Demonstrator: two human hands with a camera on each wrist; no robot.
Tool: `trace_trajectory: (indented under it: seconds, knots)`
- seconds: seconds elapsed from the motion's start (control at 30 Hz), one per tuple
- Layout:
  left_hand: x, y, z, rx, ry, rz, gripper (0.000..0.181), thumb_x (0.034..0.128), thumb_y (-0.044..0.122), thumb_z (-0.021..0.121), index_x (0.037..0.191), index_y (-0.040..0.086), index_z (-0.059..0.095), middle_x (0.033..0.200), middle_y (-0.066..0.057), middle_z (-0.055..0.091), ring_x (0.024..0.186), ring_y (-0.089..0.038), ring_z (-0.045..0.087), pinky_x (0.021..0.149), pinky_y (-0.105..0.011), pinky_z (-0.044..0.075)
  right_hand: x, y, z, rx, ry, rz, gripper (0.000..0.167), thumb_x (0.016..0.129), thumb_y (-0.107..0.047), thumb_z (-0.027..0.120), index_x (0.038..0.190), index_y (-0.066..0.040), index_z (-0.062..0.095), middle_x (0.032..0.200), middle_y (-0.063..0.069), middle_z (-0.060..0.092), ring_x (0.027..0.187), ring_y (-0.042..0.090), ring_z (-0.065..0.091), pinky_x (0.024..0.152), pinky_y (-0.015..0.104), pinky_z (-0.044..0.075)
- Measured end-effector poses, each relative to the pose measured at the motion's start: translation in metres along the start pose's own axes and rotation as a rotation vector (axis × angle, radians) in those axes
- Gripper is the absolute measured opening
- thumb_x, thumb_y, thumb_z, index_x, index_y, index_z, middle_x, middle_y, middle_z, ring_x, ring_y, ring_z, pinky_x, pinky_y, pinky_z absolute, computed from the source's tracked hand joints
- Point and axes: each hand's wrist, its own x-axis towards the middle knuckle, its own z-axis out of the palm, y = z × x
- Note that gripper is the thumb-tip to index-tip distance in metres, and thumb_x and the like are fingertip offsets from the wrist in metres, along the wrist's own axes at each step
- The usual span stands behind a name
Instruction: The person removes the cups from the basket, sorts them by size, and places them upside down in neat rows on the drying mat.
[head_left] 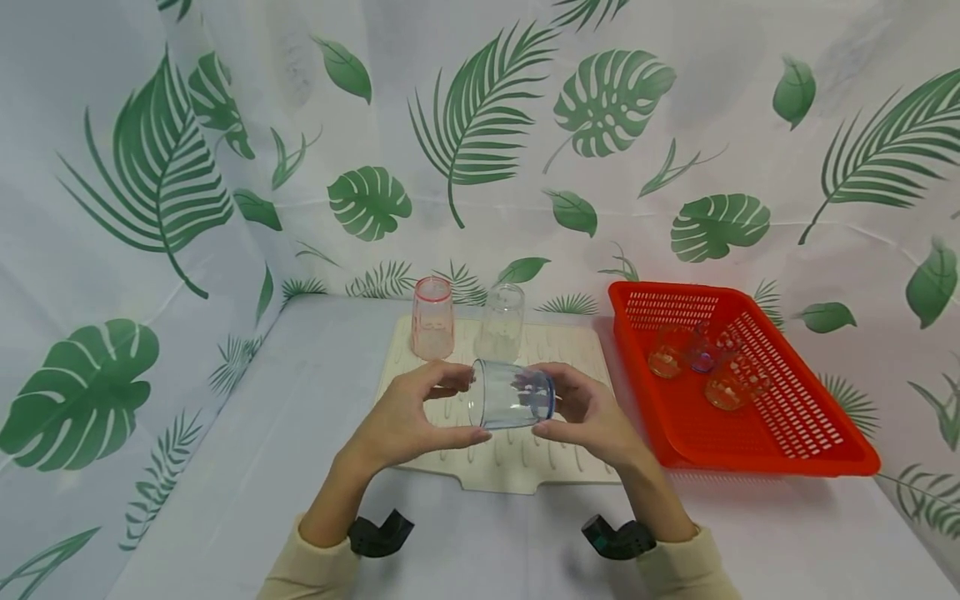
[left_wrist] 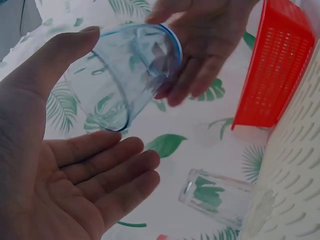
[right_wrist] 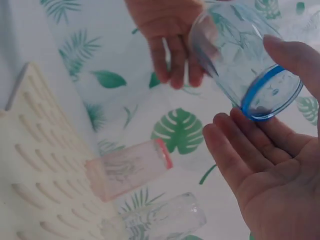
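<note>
A clear drinking glass with a blue-tinted base (head_left: 513,396) lies sideways in the air between both hands, above a cream draining board (head_left: 498,477). My left hand (head_left: 405,421) pinches its open rim, thumb on one side and index finger on the other. At the blue base, my right hand (head_left: 592,417) holds the glass between thumb and fingers, as the right wrist view also shows. Behind it, a pink-tinted glass (head_left: 432,325) and a colourless glass (head_left: 501,325) stand upside down on the board's far part.
To the right stands a red plastic basket (head_left: 757,458) with perforated walls. Inside lie a few small glass mugs (head_left: 727,392), one of them purple-tinted (head_left: 702,358). A leaf-patterned cloth (head_left: 480,150) hangs behind the white table (head_left: 247,467).
</note>
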Motion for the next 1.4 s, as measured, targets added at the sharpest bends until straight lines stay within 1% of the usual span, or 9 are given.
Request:
trace_trajectory:
  seconds: [0.13, 0.33, 0.43, 0.6, 0.8, 0.93, 1.03, 1.2, 1.4]
  knots:
    - [0.001, -0.001, 0.004, 0.000, -0.076, -0.028, 0.065, 0.0750, 0.036, 0.088, 0.131, 0.018, 0.060, 0.125, 0.006, 0.066, 0.118, -0.019, 0.063, 0.107, -0.044, 0.052, -0.002, -0.005, -0.004, 0.054, 0.021, -0.048, 0.058, 0.086, 0.000, 0.073, 0.140, -0.001, 0.049, 0.132, 0.000, 0.059, 0.117, 0.018, 0.060, 0.100, 0.028, 0.055]
    - [0.003, -0.002, 0.011, 0.021, -0.143, -0.068, 0.067, 0.0731, 0.041, 0.089, 0.131, 0.021, 0.060, 0.121, 0.011, 0.065, 0.121, -0.015, 0.063, 0.111, -0.041, 0.049, -0.001, -0.007, -0.005, 0.036, 0.035, -0.102, 0.061, 0.081, 0.005, 0.072, 0.137, 0.007, 0.048, 0.128, 0.003, 0.062, 0.107, 0.022, 0.062, 0.094, 0.033, 0.059]
    - [0.004, -0.002, 0.013, 0.040, -0.159, -0.084, 0.069, 0.0737, 0.043, 0.088, 0.133, 0.022, 0.059, 0.121, 0.013, 0.065, 0.122, -0.013, 0.062, 0.112, -0.040, 0.048, -0.002, -0.010, -0.005, 0.030, 0.040, -0.104, 0.061, 0.081, 0.006, 0.072, 0.137, 0.007, 0.048, 0.128, 0.004, 0.061, 0.106, 0.024, 0.061, 0.091, 0.033, 0.060]
    - [0.004, 0.000, 0.016, 0.057, -0.187, -0.105, 0.070, 0.0754, 0.047, 0.086, 0.135, 0.024, 0.058, 0.122, 0.014, 0.064, 0.123, -0.011, 0.061, 0.111, -0.042, 0.049, -0.002, -0.013, -0.004, 0.021, 0.053, -0.112, 0.061, 0.080, 0.006, 0.072, 0.137, 0.006, 0.049, 0.130, 0.006, 0.060, 0.107, 0.025, 0.060, 0.092, 0.034, 0.060]
    - [0.001, -0.002, 0.017, 0.068, -0.189, -0.093, 0.063, 0.0791, 0.044, 0.084, 0.133, 0.020, 0.060, 0.123, 0.008, 0.066, 0.121, -0.016, 0.062, 0.108, -0.042, 0.051, -0.003, -0.017, -0.005, 0.011, 0.060, -0.122, 0.061, 0.080, 0.008, 0.071, 0.137, 0.007, 0.049, 0.132, 0.005, 0.060, 0.108, 0.024, 0.059, 0.093, 0.035, 0.060]
    - [-0.005, -0.007, 0.016, 0.111, -0.150, -0.098, 0.061, 0.0834, 0.041, 0.081, 0.134, 0.015, 0.060, 0.131, 0.000, 0.065, 0.122, -0.020, 0.063, 0.108, -0.041, 0.051, -0.004, -0.019, -0.006, 0.006, 0.077, -0.125, 0.061, 0.079, 0.008, 0.071, 0.135, 0.009, 0.048, 0.132, 0.003, 0.061, 0.107, 0.021, 0.060, 0.093, 0.033, 0.060]
    - [-0.010, -0.012, 0.014, 0.148, -0.089, -0.091, 0.061, 0.0863, 0.041, 0.078, 0.136, 0.011, 0.059, 0.135, -0.004, 0.064, 0.123, -0.021, 0.063, 0.106, -0.041, 0.052, -0.004, -0.020, -0.006, 0.008, 0.085, -0.121, 0.061, 0.079, 0.008, 0.070, 0.135, 0.009, 0.048, 0.132, 0.001, 0.061, 0.108, 0.020, 0.061, 0.093, 0.033, 0.060]
    - [-0.019, -0.019, 0.010, 0.157, 0.021, -0.103, 0.061, 0.0859, 0.038, 0.079, 0.137, 0.012, 0.059, 0.137, -0.004, 0.063, 0.126, -0.022, 0.062, 0.106, -0.038, 0.053, -0.003, -0.019, -0.005, 0.003, 0.099, -0.110, 0.062, 0.077, 0.008, 0.070, 0.135, 0.009, 0.048, 0.132, 0.000, 0.061, 0.109, 0.020, 0.061, 0.094, 0.034, 0.060]
    - [-0.031, -0.029, 0.005, 0.168, 0.108, -0.152, 0.062, 0.0862, 0.035, 0.079, 0.139, 0.012, 0.057, 0.139, -0.003, 0.062, 0.130, -0.021, 0.059, 0.107, -0.038, 0.052, -0.003, -0.016, -0.005, -0.014, 0.106, -0.118, 0.062, 0.077, 0.009, 0.069, 0.136, 0.009, 0.048, 0.132, -0.001, 0.061, 0.110, 0.019, 0.062, 0.096, 0.034, 0.059]
